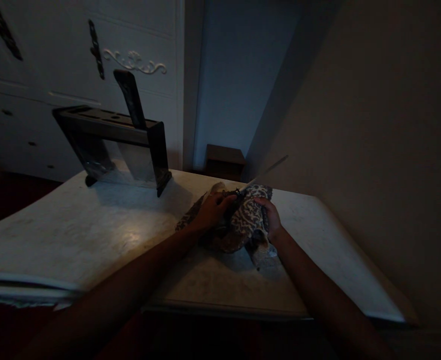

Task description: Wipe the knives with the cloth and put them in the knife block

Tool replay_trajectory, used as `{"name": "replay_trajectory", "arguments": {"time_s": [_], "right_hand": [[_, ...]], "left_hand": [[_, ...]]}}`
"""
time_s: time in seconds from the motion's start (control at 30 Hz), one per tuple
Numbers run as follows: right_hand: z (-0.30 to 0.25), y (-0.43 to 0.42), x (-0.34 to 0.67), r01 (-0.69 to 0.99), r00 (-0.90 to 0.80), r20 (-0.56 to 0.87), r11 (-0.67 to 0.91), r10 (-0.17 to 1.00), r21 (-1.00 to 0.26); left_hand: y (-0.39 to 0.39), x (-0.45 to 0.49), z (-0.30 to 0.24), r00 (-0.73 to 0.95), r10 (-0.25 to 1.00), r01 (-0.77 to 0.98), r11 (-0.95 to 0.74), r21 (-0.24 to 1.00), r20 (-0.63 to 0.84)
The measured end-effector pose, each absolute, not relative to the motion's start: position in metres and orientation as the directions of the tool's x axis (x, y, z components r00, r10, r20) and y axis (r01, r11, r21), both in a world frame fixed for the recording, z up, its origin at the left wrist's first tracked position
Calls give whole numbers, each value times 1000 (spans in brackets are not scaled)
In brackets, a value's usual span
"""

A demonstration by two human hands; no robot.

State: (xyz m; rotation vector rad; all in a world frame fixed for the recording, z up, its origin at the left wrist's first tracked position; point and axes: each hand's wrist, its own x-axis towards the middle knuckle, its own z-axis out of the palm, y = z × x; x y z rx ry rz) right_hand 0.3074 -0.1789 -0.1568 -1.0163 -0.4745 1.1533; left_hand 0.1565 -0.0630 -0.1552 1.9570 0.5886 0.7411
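A patterned brown and cream cloth (245,220) lies bunched on the pale table top (104,225). My left hand (213,210) is closed on a knife handle (233,196) at the cloth's upper edge. The knife's long thin blade (267,171) points up and to the right, away from me. On the cloth's right side my right hand (270,216) grips the fabric, fingers curled into it. The room is dim, so fine detail of the fingers is hard to make out.
A dark knife block (111,132) with clear side panels stands at the back left of the table, one black handle (130,97) sticking up from it. Behind it are white cabinet doors (55,60). A plain wall (374,150) runs along the right. A small brown box (224,160) sits on the floor beyond.
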Motion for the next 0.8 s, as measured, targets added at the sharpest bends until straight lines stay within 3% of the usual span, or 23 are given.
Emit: {"name": "replay_trajectory", "arguments": {"time_s": [0.27,0.5,0.8], "right_hand": [[-154,-182,308,-617,292,-272,-37,917,-786],[-151,-183,305,-666,210,-305,-92,929,-740],[-152,-182,306,-672,247,-329,-83,911,-736]], "left_hand": [[-70,153,-155,638,694,109,-511,853,334],[-67,154,-160,532,780,116,-451,885,328],[-63,156,-163,453,840,123,-390,912,298]]}}
